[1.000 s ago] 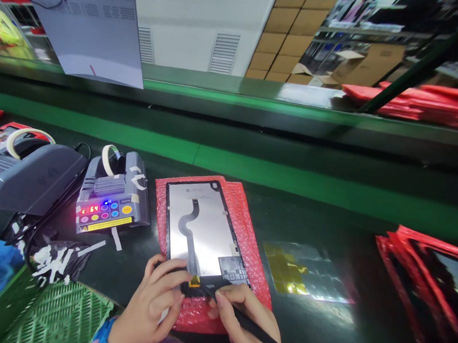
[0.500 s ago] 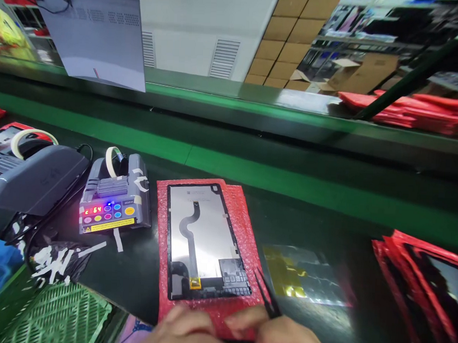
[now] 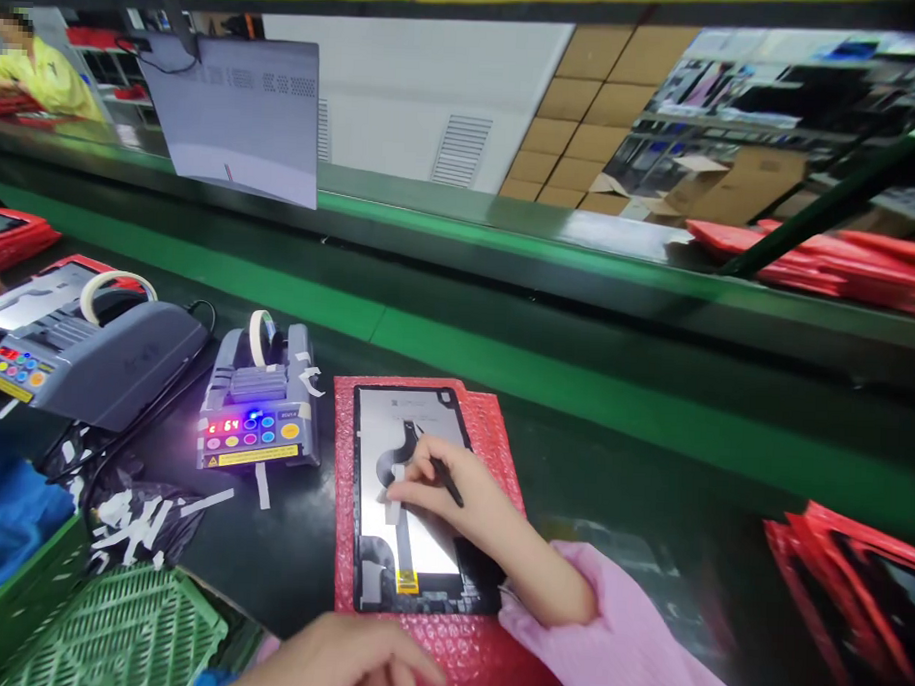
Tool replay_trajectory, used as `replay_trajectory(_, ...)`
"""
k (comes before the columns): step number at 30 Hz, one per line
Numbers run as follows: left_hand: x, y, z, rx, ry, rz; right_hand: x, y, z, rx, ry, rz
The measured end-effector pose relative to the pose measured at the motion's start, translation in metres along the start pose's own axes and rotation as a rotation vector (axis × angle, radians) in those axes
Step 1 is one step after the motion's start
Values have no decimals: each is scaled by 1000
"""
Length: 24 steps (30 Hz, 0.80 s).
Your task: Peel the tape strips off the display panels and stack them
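Note:
A tablet screen panel (image 3: 389, 571) lies face down on a red bubble-wrap sheet (image 3: 491, 434), with a grey flex cable running down its back. My right hand (image 3: 452, 493) reaches over the panel's middle; it grips black tweezers (image 3: 448, 480) and its fingertips press a white tape strip (image 3: 396, 486) against the cable. My left hand (image 3: 356, 660) rests on the near edge of the bubble wrap, fingers stretched flat and holding nothing.
A tape dispenser with lit buttons (image 3: 258, 416) stands left of the panel, a larger dispenser (image 3: 89, 355) further left. A green basket (image 3: 109, 631) sits at the near left, among loose tape strips (image 3: 132, 517). Red-wrapped panels (image 3: 855, 577) lie at the right. A green conveyor (image 3: 576, 387) runs behind.
My right hand has moved up from the panel's near edge to its middle, now with a white tape strip at its fingertips. My left hand stays at the near edge.

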State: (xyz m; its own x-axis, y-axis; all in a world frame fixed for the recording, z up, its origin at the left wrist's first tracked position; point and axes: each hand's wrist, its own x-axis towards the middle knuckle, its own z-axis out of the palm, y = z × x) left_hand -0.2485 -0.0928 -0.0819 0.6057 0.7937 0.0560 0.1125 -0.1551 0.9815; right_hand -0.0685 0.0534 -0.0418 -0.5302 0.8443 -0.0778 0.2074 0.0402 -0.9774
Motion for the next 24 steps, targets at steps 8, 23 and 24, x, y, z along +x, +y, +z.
replay_trajectory(8, 32, 16, -32, 841, 269, -261, 20, 12, 8, -97, 0, -29)
replay_trajectory(23, -8, -29, -32, -272, 683, -231, 36, -1, -25, -335, 390, -46)
replay_trajectory(24, -13, -32, -35, -446, 780, -259, 22, 0, -31, -340, 397, -64)
